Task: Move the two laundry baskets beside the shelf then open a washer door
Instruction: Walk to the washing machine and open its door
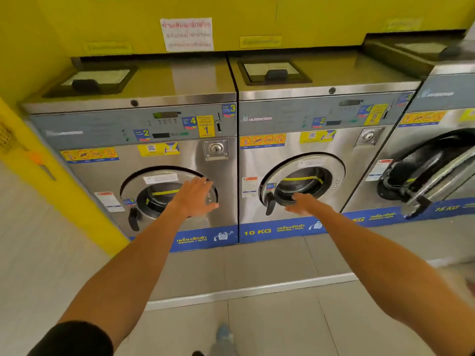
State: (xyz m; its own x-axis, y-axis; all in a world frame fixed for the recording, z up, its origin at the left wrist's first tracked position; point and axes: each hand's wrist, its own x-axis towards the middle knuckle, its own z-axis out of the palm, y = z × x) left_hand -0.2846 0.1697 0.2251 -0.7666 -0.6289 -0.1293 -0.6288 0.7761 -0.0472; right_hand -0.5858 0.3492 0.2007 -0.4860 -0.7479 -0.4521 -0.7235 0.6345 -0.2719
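Washers fill my reach: my left hand [196, 197], fingers spread, lies over the left washer door [168, 192]; my right hand [302, 203], loosely open, nears the middle door [303, 185]. Rightward another door [437, 173] hangs ajar. Bare floor [257, 263] lies below both arms. I see no baskets.

Both forearms are bare down to the left hand [195, 199] and right hand [300, 204]. A black short sleeve [74, 339] covers the left upper arm at seven o'clock. A blurred grey-blue shoe [224, 335] shows at six o'clock.
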